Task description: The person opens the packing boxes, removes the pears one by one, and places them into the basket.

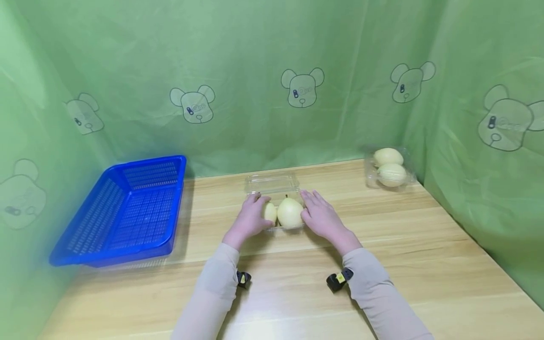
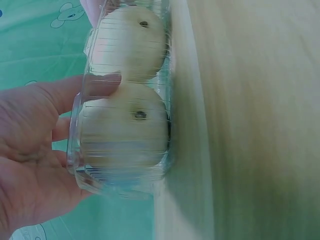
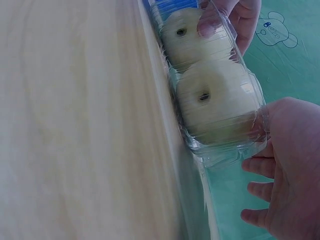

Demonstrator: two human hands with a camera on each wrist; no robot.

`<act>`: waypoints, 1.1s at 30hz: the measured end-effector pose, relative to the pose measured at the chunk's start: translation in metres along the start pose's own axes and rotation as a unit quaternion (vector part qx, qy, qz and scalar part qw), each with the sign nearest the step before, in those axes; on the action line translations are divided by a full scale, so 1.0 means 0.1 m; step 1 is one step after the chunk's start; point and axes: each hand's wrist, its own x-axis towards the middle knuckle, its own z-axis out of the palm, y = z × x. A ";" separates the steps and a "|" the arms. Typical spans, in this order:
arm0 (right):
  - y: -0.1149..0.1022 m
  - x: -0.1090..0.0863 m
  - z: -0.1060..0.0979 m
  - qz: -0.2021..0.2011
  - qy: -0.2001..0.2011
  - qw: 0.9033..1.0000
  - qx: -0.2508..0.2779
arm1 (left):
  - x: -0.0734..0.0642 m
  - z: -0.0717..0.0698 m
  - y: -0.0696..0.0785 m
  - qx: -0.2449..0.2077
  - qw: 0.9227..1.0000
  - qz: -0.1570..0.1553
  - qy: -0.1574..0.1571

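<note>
A clear plastic clamshell box (image 3: pixel 235 152) stands on the table with its lid (image 1: pixel 272 183) laid back behind it. Two pale yellow pears sit in it side by side. My left hand (image 1: pixel 250 216) grips the left pear (image 1: pixel 269 213), its thumb showing through the front wall in the left wrist view. At the box's right end, my right hand (image 1: pixel 324 218) has its thumb against the end beside the right pear (image 1: pixel 291 213). The fingers of that hand (image 3: pixel 297 165) stay extended and spread, touching at most the box's edge.
A blue plastic basket (image 1: pixel 176 212) stands at the left. Another clear box (image 1: pixel 370 179) at the back right holds two pears (image 1: pixel 391 174). Green curtains (image 1: pixel 250 137) enclose the wooden table (image 1: pixel 293 288) at the back and sides.
</note>
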 end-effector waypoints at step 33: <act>-0.01 0.00 -0.02 0.002 0.001 1.000 0.010 | 0.08 -0.03 0.10 0.063 0.997 -0.023 -0.030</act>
